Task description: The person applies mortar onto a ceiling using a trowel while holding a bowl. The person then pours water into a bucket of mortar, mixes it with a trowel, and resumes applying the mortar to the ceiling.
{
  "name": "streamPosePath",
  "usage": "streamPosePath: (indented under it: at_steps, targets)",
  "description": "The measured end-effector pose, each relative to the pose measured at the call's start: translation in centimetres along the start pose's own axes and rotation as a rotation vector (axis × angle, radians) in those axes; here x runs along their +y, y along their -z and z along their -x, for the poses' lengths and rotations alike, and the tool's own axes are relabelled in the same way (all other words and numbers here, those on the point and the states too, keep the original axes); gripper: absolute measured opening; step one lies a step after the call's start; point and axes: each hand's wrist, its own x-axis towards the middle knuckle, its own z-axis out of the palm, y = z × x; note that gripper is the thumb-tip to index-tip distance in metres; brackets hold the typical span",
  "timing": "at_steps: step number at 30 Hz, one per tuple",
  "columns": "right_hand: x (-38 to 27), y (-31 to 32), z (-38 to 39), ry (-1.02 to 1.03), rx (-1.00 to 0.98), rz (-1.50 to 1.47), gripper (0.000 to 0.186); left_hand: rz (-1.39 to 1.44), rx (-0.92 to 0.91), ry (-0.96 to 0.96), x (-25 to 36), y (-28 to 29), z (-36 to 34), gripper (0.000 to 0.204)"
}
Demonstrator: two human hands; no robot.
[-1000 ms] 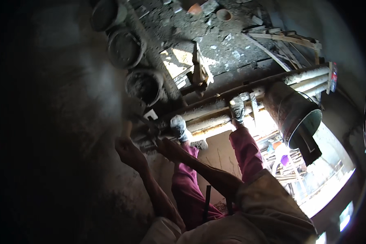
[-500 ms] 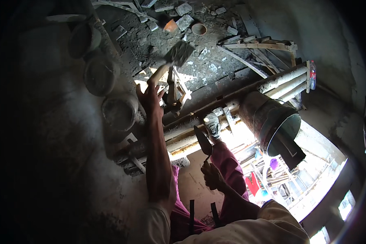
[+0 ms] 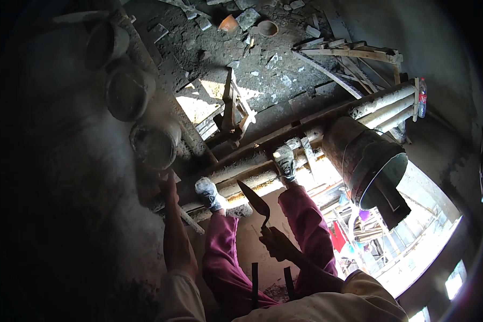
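Presently, right hand [image 3: 278, 244]: clenched round the handle of a pointed trowel [image 3: 257, 203].
Trowel: held just short of the near edge of the pole platform [image 3: 380, 103], tip angled up and leftward; no load shows on its blade.
Left hand [image 3: 169, 185]: stretched out by the platform's left end, near the closest tub [image 3: 169, 129]; whether it grasps anything cannot be told in the gloom.
Tubs: the closest one and two others [image 3: 147, 94] line up beyond the platform's left corner, their contents too dim to judge.
Bucket [image 3: 351, 145]: tilted on the platform's right half, mouth toward the near edge.
Wall [image 3: 80, 123]: grey and patchy on the left; which parts have been worked cannot be told.
Done so far: the trowel is in hand, and the tubs seem placed within reach.
Left to do: the work looks under way rather than finished; how much remains is not shown.
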Motion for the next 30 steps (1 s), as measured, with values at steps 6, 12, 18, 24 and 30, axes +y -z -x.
streamPosePath:
  at_steps: [6, 12, 18, 24, 30]
  targets:
    - [-3.0, -1.6, 0.6, -0.001, -0.023, 0.073, 0.031, -0.189, -0.005, -0.348, 1.2, -4.0, -4.9, 0.091]
    - [-2.9, -2.8, -0.4, -0.053, -0.095, -0.005, 0.028, -0.375, -0.113, -0.395, 5.5, -7.3, -6.0, 0.088]
    - [-1.2, -1.8, -0.7, 0.010, -0.081, -0.003, 0.024, -0.084, -0.169, -0.346, 6.5, -7.0, -4.3, 0.072]
    - [-0.9, -3.3, -1.6, -0.086, -0.149, -0.282, 0.027, -0.262, -0.182, -0.485, 4.3, -3.9, -4.9, 0.068]
    - [-1.6, -3.6, -0.3, -0.016, -0.075, -0.015, 0.022, -0.056, -0.124, -0.276, 5.6, -4.6, -5.8, 0.041]
